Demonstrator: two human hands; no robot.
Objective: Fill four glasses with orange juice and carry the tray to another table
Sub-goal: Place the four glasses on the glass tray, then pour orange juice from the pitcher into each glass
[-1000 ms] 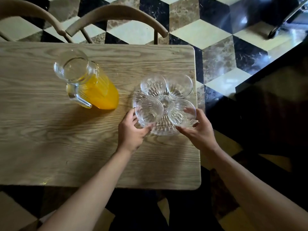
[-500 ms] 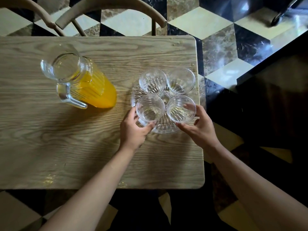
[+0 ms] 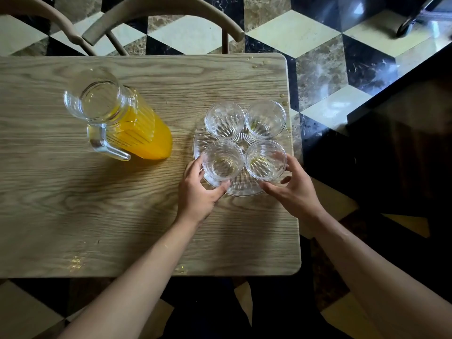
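Seen from the head camera, looking down: a round clear ribbed-glass tray (image 3: 241,189) sits near the right edge of a pale oak-grain wooden counter (image 3: 73,196), carrying four clear ribbed tumbler glasses, all without juice beyond a faint yellowish trace at the bottom of some. The far-left glass (image 3: 224,119) and far-right glass (image 3: 265,119) stand side by side at the back; the near-left glass (image 3: 222,159) and near-right glass (image 3: 265,159) stand in front. The left hand (image 3: 197,194) curls a half-open grip around the near-left glass, thumb and fingers against its wall. The right hand (image 3: 292,189) cups the near-right glass in a loose, spread grip, fingertips at its side. Well apart to the left stands a tall clear ribbed-glass pitcher (image 3: 117,121) holding orange juice, handle toward the camera. Beyond the counter, two curved beige chair backs (image 3: 161,11) stand over a black, cream and brown tiled floor (image 3: 330,57).
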